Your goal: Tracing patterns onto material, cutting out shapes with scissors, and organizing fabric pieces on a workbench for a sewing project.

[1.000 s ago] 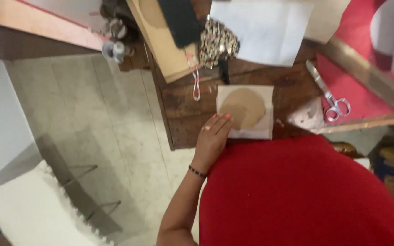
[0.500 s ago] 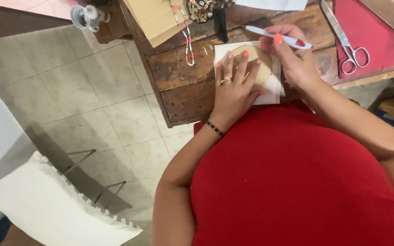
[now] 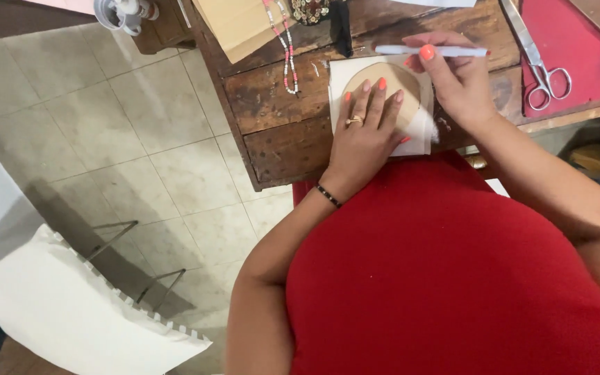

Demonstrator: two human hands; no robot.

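Since half a second ago the right hand [image 3: 456, 83] has lifted the white pen [image 3: 430, 51] clear, so it now lies across the fingers above the round brown disc [image 3: 392, 90]; the left hand [image 3: 368, 128], fingers spread flat, presses the disc onto white cloth [image 3: 421, 132] at the table's near edge [image 3: 293, 149].

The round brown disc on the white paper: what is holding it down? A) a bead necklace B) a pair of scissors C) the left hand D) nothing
C: the left hand lies flat with fingers spread on the round brown disc, while the right hand holds a white pen above it.
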